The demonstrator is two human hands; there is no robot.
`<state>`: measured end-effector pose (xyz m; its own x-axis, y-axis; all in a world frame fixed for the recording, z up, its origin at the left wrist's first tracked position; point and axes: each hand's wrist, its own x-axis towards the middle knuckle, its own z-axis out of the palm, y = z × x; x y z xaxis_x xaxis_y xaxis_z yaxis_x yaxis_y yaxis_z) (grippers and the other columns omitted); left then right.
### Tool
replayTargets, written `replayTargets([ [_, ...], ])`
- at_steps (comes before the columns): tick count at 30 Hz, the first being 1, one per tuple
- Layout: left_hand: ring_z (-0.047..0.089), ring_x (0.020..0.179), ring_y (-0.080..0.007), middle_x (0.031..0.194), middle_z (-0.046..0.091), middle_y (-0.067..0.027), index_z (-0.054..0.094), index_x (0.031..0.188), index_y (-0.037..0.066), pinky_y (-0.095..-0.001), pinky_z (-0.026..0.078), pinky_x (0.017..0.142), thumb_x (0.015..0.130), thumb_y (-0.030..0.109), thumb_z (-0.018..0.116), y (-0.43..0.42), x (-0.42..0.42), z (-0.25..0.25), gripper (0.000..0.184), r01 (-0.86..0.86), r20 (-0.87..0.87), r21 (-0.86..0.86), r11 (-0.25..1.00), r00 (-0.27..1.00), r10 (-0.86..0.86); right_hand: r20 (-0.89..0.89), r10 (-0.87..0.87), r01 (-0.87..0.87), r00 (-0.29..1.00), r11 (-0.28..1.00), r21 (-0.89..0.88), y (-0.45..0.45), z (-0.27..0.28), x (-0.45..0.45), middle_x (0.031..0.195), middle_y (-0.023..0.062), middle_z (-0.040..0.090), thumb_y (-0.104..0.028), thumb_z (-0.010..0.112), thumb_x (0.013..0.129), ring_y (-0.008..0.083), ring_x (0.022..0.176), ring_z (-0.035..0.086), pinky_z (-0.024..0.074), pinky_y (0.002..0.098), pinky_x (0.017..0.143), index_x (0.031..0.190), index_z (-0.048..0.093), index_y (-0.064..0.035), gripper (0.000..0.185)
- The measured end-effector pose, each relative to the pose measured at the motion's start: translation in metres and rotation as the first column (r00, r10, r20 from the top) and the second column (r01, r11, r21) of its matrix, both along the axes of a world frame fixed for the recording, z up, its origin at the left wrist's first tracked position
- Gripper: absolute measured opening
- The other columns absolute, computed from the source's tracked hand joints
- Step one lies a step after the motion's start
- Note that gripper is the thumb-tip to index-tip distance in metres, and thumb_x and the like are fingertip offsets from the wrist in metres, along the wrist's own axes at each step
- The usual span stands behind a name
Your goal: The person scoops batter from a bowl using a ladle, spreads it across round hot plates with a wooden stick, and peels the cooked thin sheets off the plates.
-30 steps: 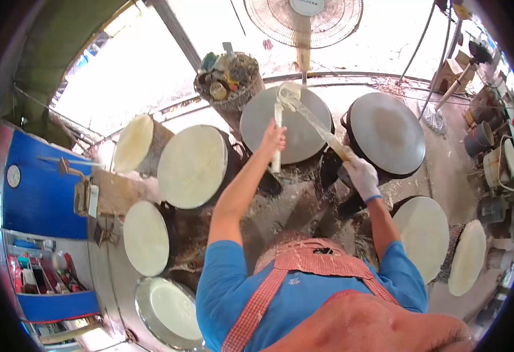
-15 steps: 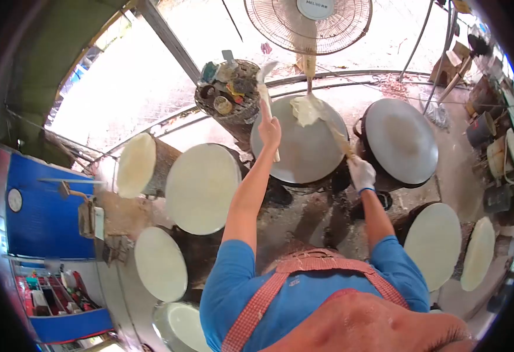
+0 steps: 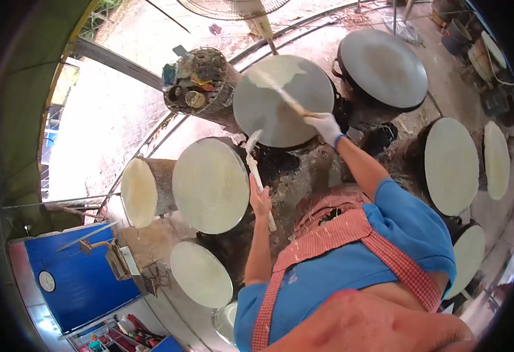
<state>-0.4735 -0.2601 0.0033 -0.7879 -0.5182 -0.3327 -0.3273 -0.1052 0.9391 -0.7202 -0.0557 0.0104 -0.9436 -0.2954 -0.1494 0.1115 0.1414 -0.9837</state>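
My right hand (image 3: 326, 127), in a white glove, is closed around a wooden-handled spreader (image 3: 292, 103) that reaches over a round grey griddle (image 3: 271, 120). The spreader's far end is blurred and meets a pale patch of batter (image 3: 286, 69) on the griddle's far side. Lower and to the left, my left hand (image 3: 261, 203) grips a long pale-handled tool (image 3: 255, 171) with a curved metal end, smeared with batter. That tool is in the air between the griddle and a pale-coated round pan (image 3: 210, 185).
A second grey griddle (image 3: 383, 69) stands at right. More batter-coated rounds (image 3: 451, 167) sit at the sides, including one lower left (image 3: 202, 274). A cluttered stump-like stand (image 3: 201, 79) is left of the griddle. A fan (image 3: 233, 7) stands at the back.
My left hand has come down and back towards me with its tool, left of the griddle. The spreader has swung further left over the batter. The whole view has turned and shifted.
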Motion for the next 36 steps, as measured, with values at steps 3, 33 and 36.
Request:
replayTargets([
  [3,0.038,0.047,-0.0073,0.118,0.047,-0.0080,0.024,0.138,0.010,-0.0216,0.033,0.041,0.079,-0.004,0.048,-0.002,0.003,0.011,0.065,0.025,0.111,-0.039,0.999,0.994,-0.021,-0.102,0.171,-0.157,0.980,0.979,0.128,0.015,0.029,-0.011,0.082,0.0055,0.066,-0.022,0.063,0.074,0.0125,0.069,0.058,0.0450,0.0236,0.068,0.096,0.066,-0.0051,0.027],
  [33,0.042,0.042,-0.0101,0.076,0.053,-0.0061,0.022,0.138,0.015,-0.0228,0.034,0.037,0.079,-0.001,0.049,0.065,-0.003,0.029,0.067,-0.272,0.224,-0.143,0.952,0.928,0.299,0.571,0.520,-0.542,0.635,0.827,-0.150,0.043,0.037,-0.125,0.049,0.0042,0.049,-0.019,0.061,0.077,0.0113,0.029,0.038,0.0249,0.0237,0.026,0.103,0.063,-0.0069,0.029],
  [36,0.036,0.036,-0.0087,0.062,0.046,-0.0032,0.020,0.139,0.015,-0.0232,0.029,0.032,0.079,-0.003,0.048,0.086,0.011,0.043,0.069,-0.344,0.203,-0.046,0.938,0.916,0.346,0.545,0.527,-0.572,0.652,0.814,-0.103,0.066,0.030,-0.160,0.047,0.0035,0.048,-0.017,0.061,0.077,0.0101,0.028,0.037,0.0242,0.0241,0.026,0.105,0.062,-0.0053,0.031],
])
